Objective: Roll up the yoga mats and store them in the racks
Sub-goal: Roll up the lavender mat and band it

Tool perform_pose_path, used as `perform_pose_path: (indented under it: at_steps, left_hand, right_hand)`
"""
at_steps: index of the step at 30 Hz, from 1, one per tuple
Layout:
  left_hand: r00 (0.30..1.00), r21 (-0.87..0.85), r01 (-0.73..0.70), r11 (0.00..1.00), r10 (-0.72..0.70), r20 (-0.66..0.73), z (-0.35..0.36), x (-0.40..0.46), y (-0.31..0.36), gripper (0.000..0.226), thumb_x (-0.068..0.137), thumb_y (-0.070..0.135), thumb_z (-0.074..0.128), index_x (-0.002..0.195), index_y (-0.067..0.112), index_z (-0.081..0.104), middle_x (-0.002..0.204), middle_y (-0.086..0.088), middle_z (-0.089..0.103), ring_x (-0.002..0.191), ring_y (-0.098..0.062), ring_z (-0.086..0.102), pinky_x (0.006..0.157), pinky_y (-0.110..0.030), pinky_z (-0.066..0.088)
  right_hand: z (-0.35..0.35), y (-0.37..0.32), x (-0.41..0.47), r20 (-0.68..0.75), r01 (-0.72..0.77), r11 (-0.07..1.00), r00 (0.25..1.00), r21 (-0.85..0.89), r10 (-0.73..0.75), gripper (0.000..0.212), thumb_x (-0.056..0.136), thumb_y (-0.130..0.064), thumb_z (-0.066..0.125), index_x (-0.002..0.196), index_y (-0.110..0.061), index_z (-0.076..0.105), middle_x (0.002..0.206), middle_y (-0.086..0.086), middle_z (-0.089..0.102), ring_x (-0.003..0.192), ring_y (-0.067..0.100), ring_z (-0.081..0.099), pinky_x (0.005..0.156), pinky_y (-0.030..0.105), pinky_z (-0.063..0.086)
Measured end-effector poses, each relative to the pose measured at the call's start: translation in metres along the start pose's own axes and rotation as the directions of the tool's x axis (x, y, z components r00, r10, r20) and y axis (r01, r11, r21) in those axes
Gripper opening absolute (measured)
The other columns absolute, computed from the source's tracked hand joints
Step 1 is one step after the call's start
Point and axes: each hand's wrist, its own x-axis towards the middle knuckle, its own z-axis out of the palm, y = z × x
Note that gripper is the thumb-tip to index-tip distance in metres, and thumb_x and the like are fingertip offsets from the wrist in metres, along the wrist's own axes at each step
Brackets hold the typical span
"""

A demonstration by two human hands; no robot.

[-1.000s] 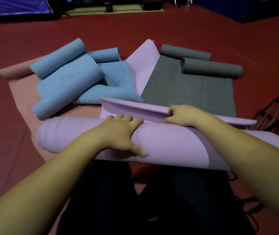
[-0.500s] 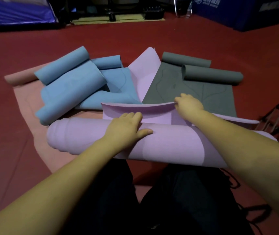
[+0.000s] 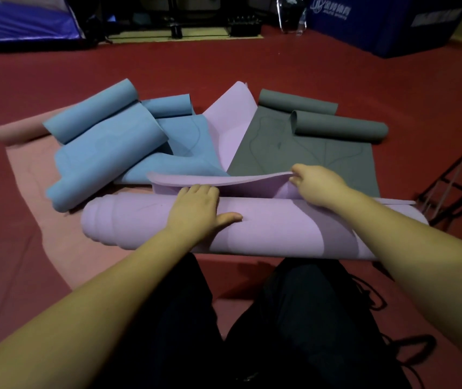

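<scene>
Purple mat [image 3: 266,231], part-rolled on floor before knees: left hand [image 3: 196,211] flat on roll, fingers straight; right hand [image 3: 319,186] pinches loose flap [image 3: 224,179], now lifted higher than a second ago, so rolling is paused for realignment; blue mats [image 3: 106,153], grey mat [image 3: 308,153] pending.

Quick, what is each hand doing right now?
Left hand: open, pressing flat on the purple mat roll.
Right hand: pinching the mat's loose flap, lifting it.
</scene>
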Motion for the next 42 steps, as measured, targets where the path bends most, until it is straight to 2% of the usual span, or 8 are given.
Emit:
perform_pose_path:
  at_steps: [18, 24, 27, 32, 34, 37, 39, 42]
  left_hand:
    - [0.854, -0.011, -0.204, 0.979, 0.172, -0.49, 0.029, 0.014, 0.021, 0.033, 0.083, 0.042, 0.054, 0.078, 0.01, 0.056, 0.087, -0.011, 0.056, 0.08, -0.029, 0.041, 0.067, -0.039, 0.032]
    - [0.998, -0.256, 0.053, 0.965, -0.042, 0.046, -0.012, 0.081, 0.049, 0.045, 0.103, 0.044, 0.031, 0.112, 0.012, 0.061, 0.119, -0.014, 0.061, 0.109, -0.036, 0.055, 0.093, -0.047, 0.043]
    - [0.872, -0.244, 0.149, 0.958, -0.01, 0.49, 0.003, 0.085, 0.047, 0.062, 0.105, 0.052, 0.016, 0.146, 0.016, 0.045, 0.154, -0.013, 0.04, 0.14, -0.031, 0.038, 0.116, -0.044, 0.027]
    - [0.854, -0.172, 0.155, 0.973, -0.044, 0.518, 0.023, 0.081, 0.044, 0.07, 0.102, 0.06, 0.018, 0.147, 0.015, 0.047, 0.155, -0.011, 0.039, 0.142, -0.03, 0.036, 0.117, -0.039, 0.025]
    - [0.859, -0.165, 0.162, 0.973, -0.056, 0.509, 0.023, 0.083, 0.041, 0.068, 0.102, 0.058, 0.019, 0.147, 0.015, 0.047, 0.155, -0.011, 0.039, 0.142, -0.03, 0.036, 0.116, -0.038, 0.026]
    - [0.862, -0.158, 0.161, 0.974, -0.061, 0.503, 0.026, 0.083, 0.038, 0.069, 0.101, 0.06, 0.021, 0.147, 0.016, 0.047, 0.155, -0.01, 0.039, 0.142, -0.03, 0.037, 0.116, -0.039, 0.027]
    - [0.857, -0.156, 0.171, 0.973, -0.069, 0.511, 0.027, 0.085, 0.037, 0.071, 0.1, 0.062, 0.021, 0.147, 0.016, 0.047, 0.155, -0.01, 0.04, 0.141, -0.029, 0.038, 0.116, -0.039, 0.028]
    - [0.857, -0.144, 0.165, 0.976, -0.069, 0.51, 0.024, 0.084, 0.039, 0.071, 0.1, 0.062, 0.02, 0.145, 0.015, 0.048, 0.154, -0.011, 0.041, 0.141, -0.029, 0.038, 0.115, -0.039, 0.028]
  right_hand:
    - [0.043, -0.007, -0.062, -0.198, 0.065, 0.997, 0.979, 0.05, -0.054, 0.065, 0.087, -0.069, 0.035, 0.12, -0.021, 0.066, 0.117, -0.001, 0.068, 0.111, 0.025, 0.059, 0.091, 0.034, 0.043]
    - [0.043, -0.013, -0.062, -0.252, 0.035, 0.997, 0.968, 0.076, -0.015, 0.04, 0.096, -0.052, 0.051, 0.119, -0.025, 0.069, 0.117, 0.0, 0.07, 0.111, 0.025, 0.061, 0.088, 0.033, 0.045]
    - [0.047, -0.009, -0.064, -0.297, 0.079, 0.987, 0.954, 0.142, -0.034, 0.031, 0.097, -0.04, 0.054, 0.115, -0.022, 0.072, 0.12, 0.0, 0.07, 0.114, 0.024, 0.061, 0.092, 0.034, 0.047]
    - [0.059, -0.008, -0.089, -0.549, 0.251, 0.879, 0.836, 0.405, 0.014, 0.026, 0.09, -0.024, 0.051, 0.09, -0.01, 0.073, 0.092, 0.003, 0.073, 0.09, 0.02, 0.062, 0.082, 0.03, 0.045]
    - [0.074, -0.025, -0.117, -0.5, 0.242, 0.74, 0.854, 0.627, 0.144, 0.017, 0.089, -0.017, 0.053, 0.082, -0.014, 0.068, 0.081, -0.001, 0.068, 0.08, 0.01, 0.058, 0.077, 0.022, 0.043]
    - [0.101, -0.061, -0.147, 0.187, -0.258, 0.173, 0.919, 0.95, 0.347, 0.022, 0.094, -0.01, 0.049, 0.08, -0.014, 0.065, 0.068, -0.003, 0.065, 0.059, 0.007, 0.056, 0.058, 0.024, 0.043]
    - [0.122, -0.072, -0.147, 0.65, -0.537, -0.396, 0.717, 0.745, 0.25, 0.03, 0.1, -0.021, 0.039, 0.103, -0.004, 0.064, 0.083, 0.01, 0.069, 0.07, 0.018, 0.063, 0.056, 0.026, 0.047]
    - [0.131, -0.073, -0.131, 0.732, -0.374, -0.719, 0.624, 0.586, 0.272, 0.05, 0.105, -0.033, 0.026, 0.139, -0.002, 0.044, 0.132, 0.022, 0.055, 0.118, 0.035, 0.057, 0.09, 0.04, 0.047]
